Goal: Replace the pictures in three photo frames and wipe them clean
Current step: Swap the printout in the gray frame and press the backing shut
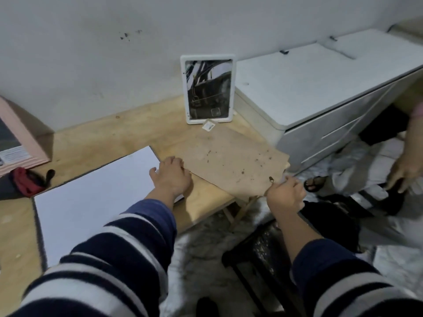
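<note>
Dim, flat, cool-toned indoor light, soft shadows beneath the table edge (pixel 206 209), overall soft focus with motion blur, wide-angle bowing at the frame edges, faint reflections on the white-framed picture (pixel 207 89)

I see open tabletop (pixel 96 138) centre-left of the frame, white frame (pixel 207 89) blocking top centre against the wall, pink frame (pixel 17 143) at the left edge, white cabinet (pixel 320 88) walling off the upper right
</note>
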`<state>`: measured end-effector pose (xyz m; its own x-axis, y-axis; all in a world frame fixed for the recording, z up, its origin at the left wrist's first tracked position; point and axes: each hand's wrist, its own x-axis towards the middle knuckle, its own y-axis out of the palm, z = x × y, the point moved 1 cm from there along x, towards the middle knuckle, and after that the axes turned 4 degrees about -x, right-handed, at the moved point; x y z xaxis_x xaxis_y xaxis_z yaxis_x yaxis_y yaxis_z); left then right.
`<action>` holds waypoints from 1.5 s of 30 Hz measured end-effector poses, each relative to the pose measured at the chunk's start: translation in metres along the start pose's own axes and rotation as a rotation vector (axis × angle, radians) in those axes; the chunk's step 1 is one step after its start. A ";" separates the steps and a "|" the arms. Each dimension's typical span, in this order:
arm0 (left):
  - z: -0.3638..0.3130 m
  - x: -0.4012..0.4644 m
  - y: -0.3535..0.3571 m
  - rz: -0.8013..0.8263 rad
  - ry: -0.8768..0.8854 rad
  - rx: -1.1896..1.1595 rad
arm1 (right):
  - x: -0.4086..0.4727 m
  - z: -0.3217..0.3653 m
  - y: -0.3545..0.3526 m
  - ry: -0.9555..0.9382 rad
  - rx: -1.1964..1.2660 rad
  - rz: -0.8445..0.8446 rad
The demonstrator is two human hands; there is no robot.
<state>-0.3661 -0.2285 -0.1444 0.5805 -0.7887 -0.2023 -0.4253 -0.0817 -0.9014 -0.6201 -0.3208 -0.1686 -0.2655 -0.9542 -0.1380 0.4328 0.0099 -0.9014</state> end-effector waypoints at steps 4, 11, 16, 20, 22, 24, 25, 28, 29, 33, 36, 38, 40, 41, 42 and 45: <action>-0.012 0.014 0.008 0.063 -0.047 -0.073 | 0.013 -0.014 0.015 0.115 0.266 0.138; -0.017 0.021 0.015 0.060 -0.143 -0.150 | 0.013 -0.011 0.033 0.274 0.819 0.303; -0.019 0.019 0.003 -0.028 -0.337 -0.415 | 0.020 -0.017 0.023 0.369 0.955 0.318; -0.017 0.015 -0.007 -0.095 -0.329 -0.359 | 0.021 -0.009 0.015 0.374 1.000 0.366; -0.007 0.010 -0.017 -0.142 -0.332 -0.342 | 0.017 0.005 0.015 0.337 0.973 0.366; 0.007 0.004 -0.027 -0.192 -0.358 -0.337 | 0.010 0.024 0.012 0.287 0.952 0.363; 0.016 -0.001 -0.031 -0.217 -0.375 -0.332 | 0.005 0.033 0.012 0.266 0.954 0.377; 0.049 -0.020 -0.044 -0.285 -0.442 -0.325 | -0.014 0.063 0.017 0.202 0.960 0.463; 0.060 -0.026 -0.048 -0.303 -0.464 -0.322 | -0.021 0.072 0.019 0.173 0.956 0.496; 0.100 -0.055 -0.064 -0.356 -0.550 -0.353 | -0.051 0.107 0.029 0.070 0.899 0.586; 0.128 -0.079 -0.068 -0.359 -0.610 -0.312 | -0.071 0.129 0.043 0.005 0.826 0.633; 0.146 -0.095 -0.068 -0.367 -0.663 -0.278 | -0.086 0.142 0.051 -0.036 0.774 0.654; 0.162 -0.109 -0.067 -0.382 -0.712 -0.282 | -0.098 0.152 0.061 -0.070 0.713 0.680; 0.166 -0.113 -0.066 -0.385 -0.726 -0.292 | -0.100 0.155 0.065 -0.088 0.697 0.681; 0.172 -0.117 -0.066 -0.390 -0.751 -0.307 | -0.105 0.159 0.068 -0.108 0.675 0.692; 0.191 -0.128 -0.065 -0.357 -0.834 -0.370 | -0.119 0.172 0.077 -0.158 0.610 0.712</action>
<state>-0.2805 -0.0060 -0.1332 0.9613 -0.0087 -0.2753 -0.2379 -0.5302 -0.8139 -0.4071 -0.2578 -0.1516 0.3339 -0.8142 -0.4749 0.8354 0.4890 -0.2509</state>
